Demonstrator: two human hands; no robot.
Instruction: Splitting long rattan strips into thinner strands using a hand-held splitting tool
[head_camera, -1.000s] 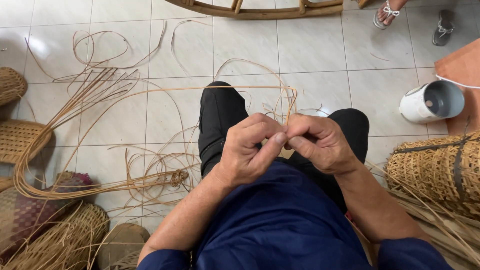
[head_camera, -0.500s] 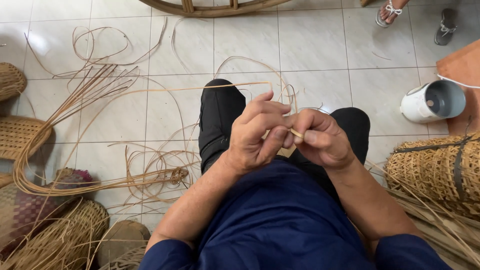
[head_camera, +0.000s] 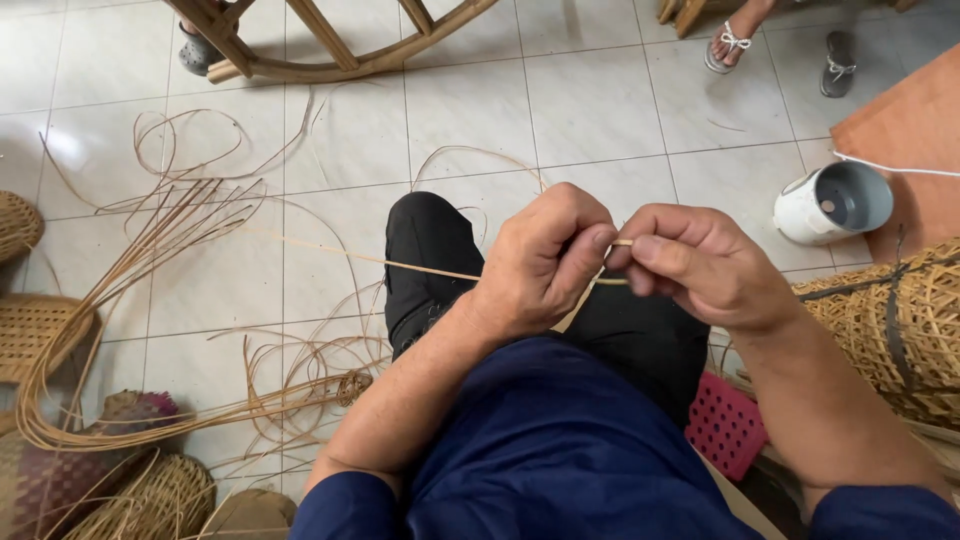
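While hands pinch rattan strip, white jug right

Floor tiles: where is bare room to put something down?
Bare tiles lie between the wooden frame, the white pot and the hands. The left is crowded with cane strips and baskets.

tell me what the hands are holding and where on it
Both hands pinch one thin rattan strip near its end: the left hand and right hand grip it between thumb and fingers, close together, while its long remainder trails left.
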